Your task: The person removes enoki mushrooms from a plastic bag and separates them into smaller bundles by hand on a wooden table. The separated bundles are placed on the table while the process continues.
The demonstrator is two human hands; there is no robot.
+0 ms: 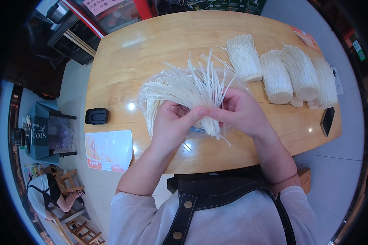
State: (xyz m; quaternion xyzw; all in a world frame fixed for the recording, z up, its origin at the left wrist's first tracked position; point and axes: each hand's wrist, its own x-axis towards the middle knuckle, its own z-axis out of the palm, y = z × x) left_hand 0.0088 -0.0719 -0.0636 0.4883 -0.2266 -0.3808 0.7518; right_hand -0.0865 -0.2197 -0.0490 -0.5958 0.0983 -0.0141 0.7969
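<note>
Both hands hold a fanned bunch of enoki mushrooms (199, 88) over a clear plastic bag (242, 84) on the wooden table. My left hand (178, 118) grips the stems from the left, its thumb against the bunch. My right hand (236, 111) pinches the stems from the right; the two thumbs nearly meet. More loose enoki (153, 111) lie in the bag beneath and left of the hands. Whole enoki clusters with uncut bases lie to the right, one (243, 58) nearest the bag and another (276, 78) beside it.
A black plastic tray (97, 116) and a printed sheet (109, 150) lie at the table's left edge. A smartphone (327, 122) rests near the right edge. A person (46, 193) sits at another table at the lower left, by wooden stools (82, 232).
</note>
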